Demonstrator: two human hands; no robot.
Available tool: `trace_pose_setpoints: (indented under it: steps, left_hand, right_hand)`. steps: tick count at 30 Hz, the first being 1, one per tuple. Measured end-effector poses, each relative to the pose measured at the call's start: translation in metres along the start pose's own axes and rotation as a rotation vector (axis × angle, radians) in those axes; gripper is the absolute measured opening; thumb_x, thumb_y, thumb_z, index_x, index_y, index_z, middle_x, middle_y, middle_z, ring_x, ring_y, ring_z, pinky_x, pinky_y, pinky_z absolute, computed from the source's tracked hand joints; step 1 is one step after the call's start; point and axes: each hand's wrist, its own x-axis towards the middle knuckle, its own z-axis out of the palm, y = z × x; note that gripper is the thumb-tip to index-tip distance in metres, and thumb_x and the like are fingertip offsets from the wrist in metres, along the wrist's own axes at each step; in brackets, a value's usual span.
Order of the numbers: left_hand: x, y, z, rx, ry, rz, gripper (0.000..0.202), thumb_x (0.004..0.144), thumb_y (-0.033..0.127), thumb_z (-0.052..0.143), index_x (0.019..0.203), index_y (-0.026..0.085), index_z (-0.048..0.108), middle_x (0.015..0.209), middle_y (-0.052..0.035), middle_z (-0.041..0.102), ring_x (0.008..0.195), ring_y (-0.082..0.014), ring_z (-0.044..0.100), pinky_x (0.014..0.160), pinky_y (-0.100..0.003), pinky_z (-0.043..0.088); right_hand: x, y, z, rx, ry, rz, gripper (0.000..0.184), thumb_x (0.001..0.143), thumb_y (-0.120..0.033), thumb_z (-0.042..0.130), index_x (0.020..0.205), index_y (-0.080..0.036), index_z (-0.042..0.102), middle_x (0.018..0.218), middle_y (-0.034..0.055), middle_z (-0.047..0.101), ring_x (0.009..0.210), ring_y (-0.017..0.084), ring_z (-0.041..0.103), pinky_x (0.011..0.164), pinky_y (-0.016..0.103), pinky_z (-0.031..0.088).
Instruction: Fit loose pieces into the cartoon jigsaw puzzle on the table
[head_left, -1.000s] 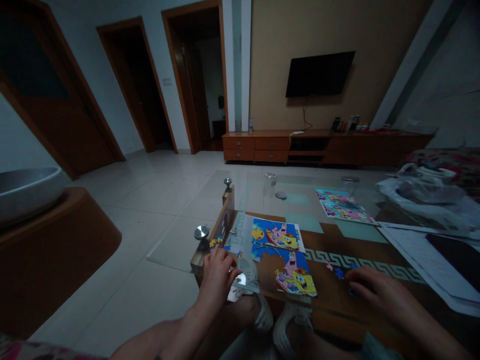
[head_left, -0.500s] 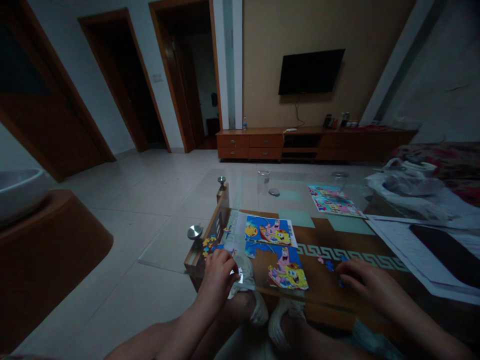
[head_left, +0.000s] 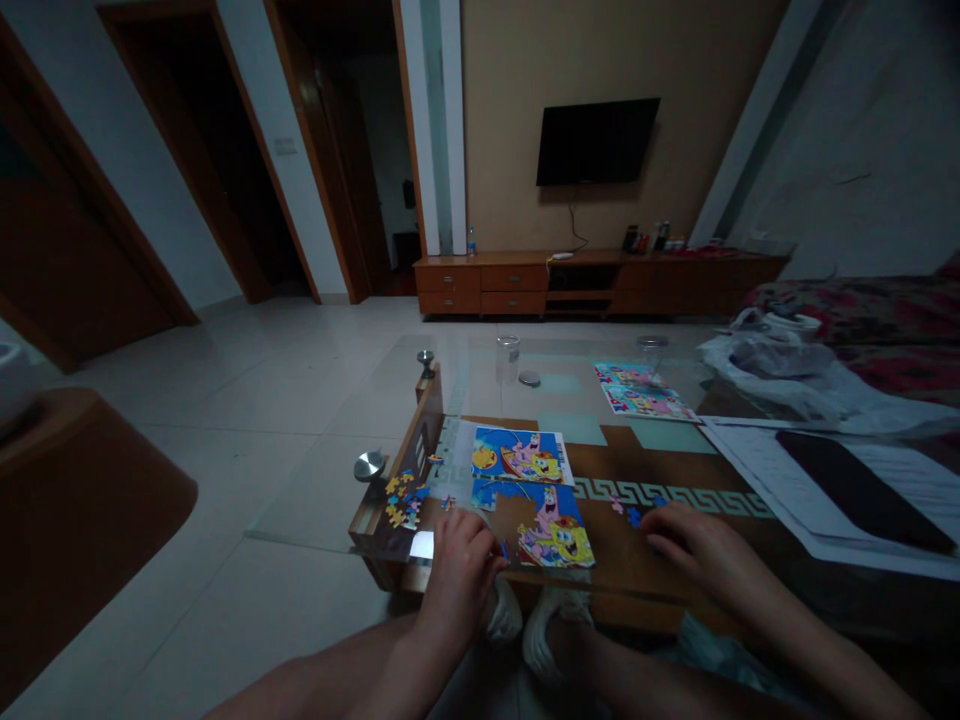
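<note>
Left hand (head_left: 459, 575) curled — grip hidden, cannot tell; right hand (head_left: 694, 545) open, beside puzzle pieces (head_left: 634, 516).

The left hand (head_left: 459, 580) hides the lower left of the jigsaw puzzle (head_left: 556, 535), and whatever its fingers may hold cannot be seen. The loose pieces (head_left: 401, 498) are too small to make out their pictures. The right hand's (head_left: 694, 545) palm is hidden. The bottom edge cuts off 2 forearms (head_left: 390, 670), the right edge cuts off the papers (head_left: 757, 470), and the left edge cuts off the bowl (head_left: 11, 385). The bottles (head_left: 645, 238) on the cabinet are too small to identify.
</note>
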Motion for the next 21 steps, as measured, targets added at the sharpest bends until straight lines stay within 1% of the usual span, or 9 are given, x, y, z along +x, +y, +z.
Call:
trace_pose_setpoints:
  steps: [2, 5, 6, 9, 11, 16, 19, 21]
  left_hand:
    - [-0.001, 0.002, 0.001, -0.008, -0.012, 0.013, 0.006, 0.083, 0.019, 0.063, 0.077, 0.021, 0.062, 0.089, -0.0031, 0.062, 0.092, -0.0223, 0.052, 0.082, -0.037, 0.035]
    - [-0.002, 0.007, 0.000, -0.031, -0.024, -0.003, 0.002, 0.082, 0.019, 0.064, 0.081, 0.021, 0.063, 0.090, -0.0034, 0.062, 0.092, -0.0227, 0.051, 0.080, -0.036, 0.036]
    - [-0.002, 0.009, 0.000, -0.042, -0.025, -0.014, 0.004, 0.081, 0.019, 0.065, 0.085, 0.021, 0.063, 0.092, -0.0036, 0.062, 0.094, -0.0230, 0.051, 0.080, -0.036, 0.036]
    - [-0.004, 0.011, -0.001, -0.071, -0.025, -0.035, 0.022, 0.079, 0.022, 0.067, 0.100, 0.022, 0.063, 0.103, -0.0048, 0.060, 0.100, -0.0239, 0.050, 0.085, -0.036, 0.037]
    - [-0.005, 0.012, 0.000, -0.079, -0.027, -0.047, 0.026, 0.079, 0.023, 0.066, 0.105, 0.023, 0.062, 0.108, -0.0055, 0.058, 0.103, -0.0245, 0.049, 0.087, -0.037, 0.037]
    - [-0.004, 0.012, 0.003, -0.093, -0.048, -0.097, 0.017, 0.079, 0.019, 0.064, 0.096, 0.023, 0.062, 0.106, -0.0055, 0.057, 0.104, -0.0253, 0.048, 0.088, -0.038, 0.036]
    - [-0.004, 0.012, 0.003, -0.105, -0.054, -0.099, 0.016, 0.078, 0.018, 0.063, 0.093, 0.023, 0.061, 0.105, -0.0042, 0.057, 0.104, -0.0246, 0.049, 0.088, -0.037, 0.035]
    - [-0.004, 0.011, 0.003, -0.110, -0.057, -0.089, 0.017, 0.077, 0.018, 0.064, 0.093, 0.023, 0.061, 0.104, -0.0039, 0.057, 0.104, -0.0242, 0.049, 0.088, -0.037, 0.035]
  right_hand:
    - [0.000, -0.002, 0.000, -0.007, -0.007, -0.003, 0.019, 0.083, -0.027, 0.047, 0.084, -0.021, 0.065, 0.090, 0.0075, 0.066, 0.083, 0.024, 0.063, 0.076, 0.036, 0.048]
    - [-0.001, -0.003, 0.000, -0.011, -0.009, 0.003, 0.020, 0.085, -0.027, 0.046, 0.085, -0.021, 0.065, 0.090, 0.0077, 0.066, 0.083, 0.024, 0.062, 0.076, 0.037, 0.048]
    - [-0.001, -0.003, 0.000, -0.011, -0.010, 0.004, 0.020, 0.085, -0.027, 0.046, 0.085, -0.020, 0.065, 0.090, 0.0078, 0.066, 0.083, 0.024, 0.062, 0.076, 0.037, 0.048]
    - [-0.002, -0.003, -0.001, -0.006, -0.006, -0.007, 0.019, 0.085, -0.026, 0.046, 0.085, -0.021, 0.065, 0.090, 0.0078, 0.066, 0.083, 0.023, 0.062, 0.076, 0.036, 0.048]
    - [-0.003, -0.003, -0.001, 0.000, -0.002, -0.015, 0.019, 0.085, -0.026, 0.046, 0.086, -0.020, 0.065, 0.090, 0.0078, 0.066, 0.083, 0.023, 0.062, 0.076, 0.036, 0.048]
    - [-0.003, -0.008, -0.002, -0.005, -0.001, -0.005, 0.017, 0.084, -0.024, 0.047, 0.083, -0.021, 0.064, 0.089, 0.0071, 0.066, 0.081, 0.023, 0.061, 0.074, 0.036, 0.048]
    - [-0.003, -0.018, 0.000, 0.012, -0.001, -0.013, 0.016, 0.084, -0.023, 0.047, 0.082, -0.022, 0.063, 0.088, 0.0067, 0.066, 0.080, 0.022, 0.061, 0.074, 0.035, 0.048]
    - [-0.002, -0.027, 0.002, 0.029, -0.006, -0.046, 0.017, 0.085, -0.022, 0.046, 0.081, -0.021, 0.062, 0.087, 0.0067, 0.065, 0.080, 0.022, 0.061, 0.073, 0.034, 0.048]
